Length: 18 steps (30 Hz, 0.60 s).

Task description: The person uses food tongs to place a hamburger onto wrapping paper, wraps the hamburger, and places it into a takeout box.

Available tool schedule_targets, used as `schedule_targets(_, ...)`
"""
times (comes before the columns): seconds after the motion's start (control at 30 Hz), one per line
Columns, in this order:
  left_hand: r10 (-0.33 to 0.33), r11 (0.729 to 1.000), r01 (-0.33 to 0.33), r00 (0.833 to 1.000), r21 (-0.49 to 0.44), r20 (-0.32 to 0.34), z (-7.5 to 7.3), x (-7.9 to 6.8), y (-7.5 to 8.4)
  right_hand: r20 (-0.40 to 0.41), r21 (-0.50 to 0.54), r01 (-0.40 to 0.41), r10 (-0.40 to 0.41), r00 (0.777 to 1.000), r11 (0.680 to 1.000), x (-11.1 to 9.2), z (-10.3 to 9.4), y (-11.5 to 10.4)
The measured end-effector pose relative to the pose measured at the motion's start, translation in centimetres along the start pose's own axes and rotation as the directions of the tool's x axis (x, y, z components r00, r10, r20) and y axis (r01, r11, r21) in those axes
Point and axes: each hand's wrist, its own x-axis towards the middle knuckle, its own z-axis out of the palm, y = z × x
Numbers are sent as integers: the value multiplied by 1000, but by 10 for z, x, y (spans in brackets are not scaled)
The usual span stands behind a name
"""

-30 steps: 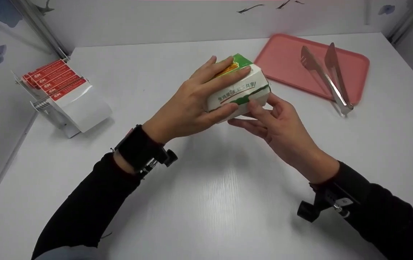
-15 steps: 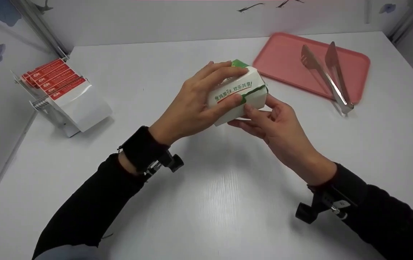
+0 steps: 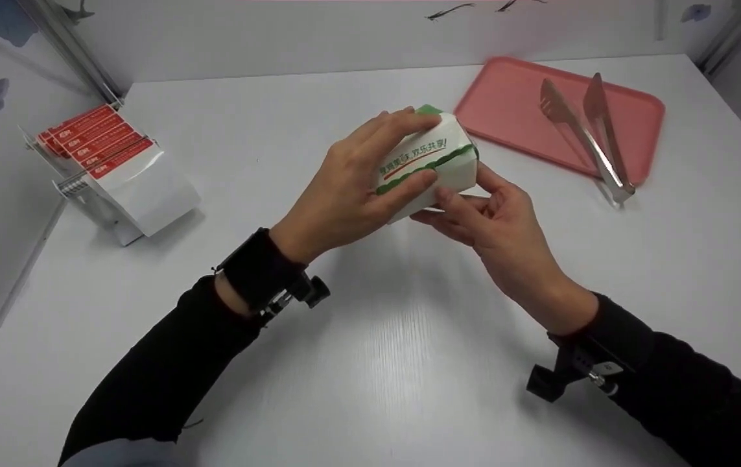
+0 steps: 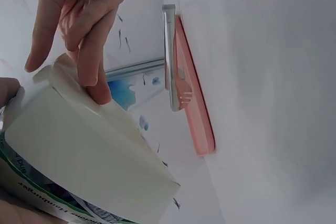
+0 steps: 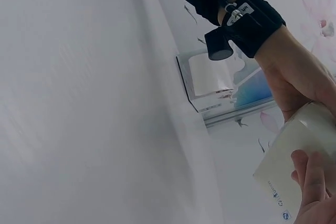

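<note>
Above the table, both hands hold a white and green hamburger box point(image 3: 428, 152) with printed lettering. My left hand point(image 3: 357, 178) grips its left end, the fingers over the top and the thumb along the front. At the lower right corner my right hand point(image 3: 503, 224) pinches it, thumb in front and other fingers behind and below. In the left wrist view the pale underside of the hamburger box point(image 4: 94, 145) faces the camera, the right hand's fingertips right at its far edge. The right wrist view shows the right fingers point(image 5: 313, 182) against the pale panel.
At the back right lies a pink tray point(image 3: 506, 97) with metal serving tongs point(image 3: 587, 139) on it, their hinged end overhanging its front edge. A wire rack holding red and white paper sleeves point(image 3: 130, 175) stands at the left. Walls border the white table point(image 3: 370, 363).
The hamburger box has turned in the hands, bringing its lettered face and more of the white front into view while less green top shows. The left hand has shifted slightly right.
</note>
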Motion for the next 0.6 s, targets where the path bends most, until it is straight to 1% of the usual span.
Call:
schedule_targets(0.2,-3,999,3,1000,-36,-8,0,0,1,-30,13,17,-17,999,1000,0,2,1)
schedule_targets(0.3,-5,999,5,1000,-35,-8,0,0,2,-37,21,18,-17,999,1000,-1,3,1)
schedule_targets(0.5,-13,999,14,999,-29,33,-2,0,3,-39,16,14,-14,999,1000,-2,3,1)
schedule_targets(0.6,-18,999,20,999,-33,42,-3,-1,4,-37,12,10,-9,999,1000,-3,3,1)
